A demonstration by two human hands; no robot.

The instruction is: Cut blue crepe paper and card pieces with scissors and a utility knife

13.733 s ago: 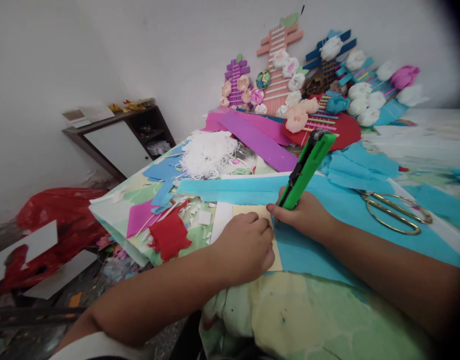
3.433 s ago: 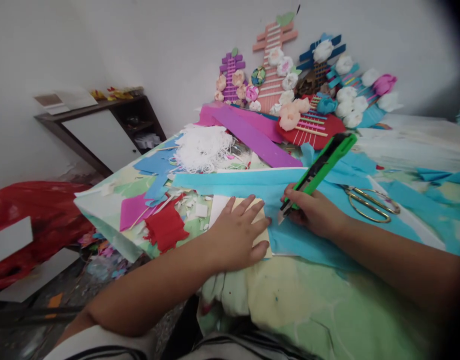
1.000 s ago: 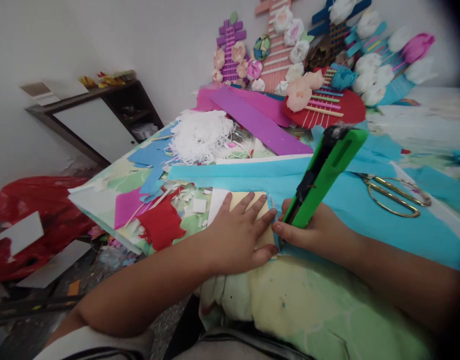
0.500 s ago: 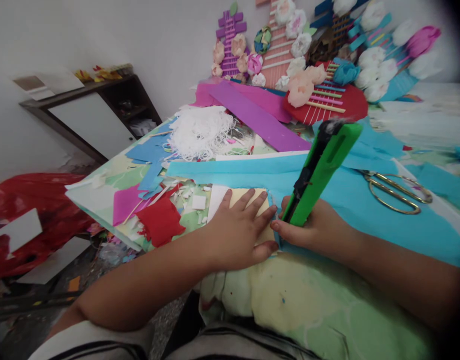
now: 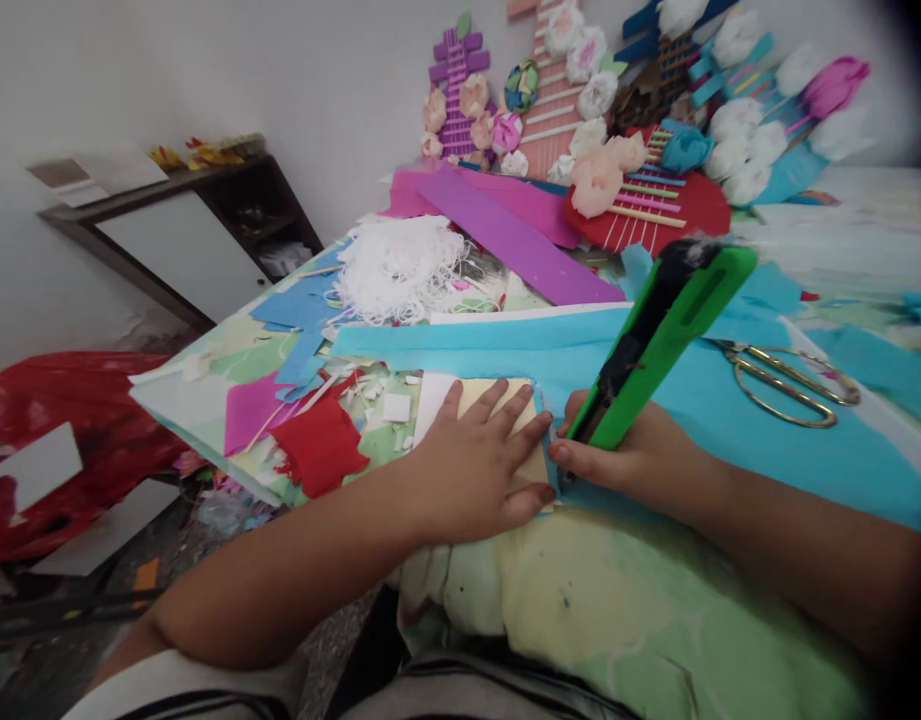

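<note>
My left hand lies flat with its fingers spread, pressing on a pale yellow card near the table's front edge. Under the card is a large sheet of turquoise paper; a white piece shows at the card's left. My right hand is closed around a green utility knife, which is tilted with its top leaning right. The knife's lower end meets the turquoise paper just beside the card's right edge. My right thumb and fingers partly hide its tip.
Gold-handled scissors lie on the turquoise paper at right. Red paper, small white scraps and a heap of white string are to the left. A purple strip and flower-decorated crafts stand behind. A low cabinet is beyond.
The knife has tipped further to the right, and its lower end has come slightly nearer to me along the card's edge. My left hand stays in place on the card.
</note>
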